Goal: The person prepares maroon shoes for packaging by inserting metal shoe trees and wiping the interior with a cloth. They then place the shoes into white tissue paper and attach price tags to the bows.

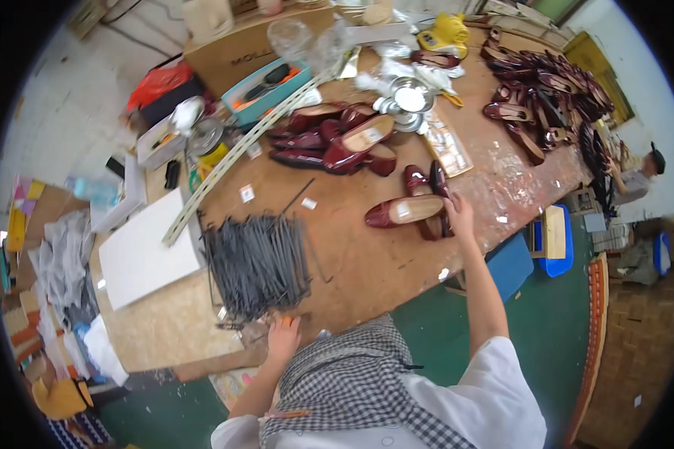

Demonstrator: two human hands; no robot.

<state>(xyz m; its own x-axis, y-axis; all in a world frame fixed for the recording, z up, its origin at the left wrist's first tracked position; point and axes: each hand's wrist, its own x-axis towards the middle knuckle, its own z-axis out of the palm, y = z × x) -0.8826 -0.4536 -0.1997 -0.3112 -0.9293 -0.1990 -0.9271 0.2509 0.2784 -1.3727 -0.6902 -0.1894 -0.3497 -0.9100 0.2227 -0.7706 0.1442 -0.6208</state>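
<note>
My right hand (460, 215) is closed on the near end of a dark red shoe (439, 179) in a small group on the brown table. Beside it, a dark red loafer (404, 212) lies with its pale insole up and a white label inside. My left hand (283, 338) rests at the table's near edge, fingers lying on the surface, with a bit of orange at a finger. Just beyond it spreads a pile of thin dark grey strips (256, 266). Farther back, several dark red shoes (337, 138) are heaped together.
A long perforated metal strip (251, 138) slants past a teal basket (266, 93) and a white board (151, 251). Metal tins (408, 101) stand at the back. Many dark red shoes (547, 82) cover the far right, near another person (636, 179). A blue stool (511, 266) stands by the table.
</note>
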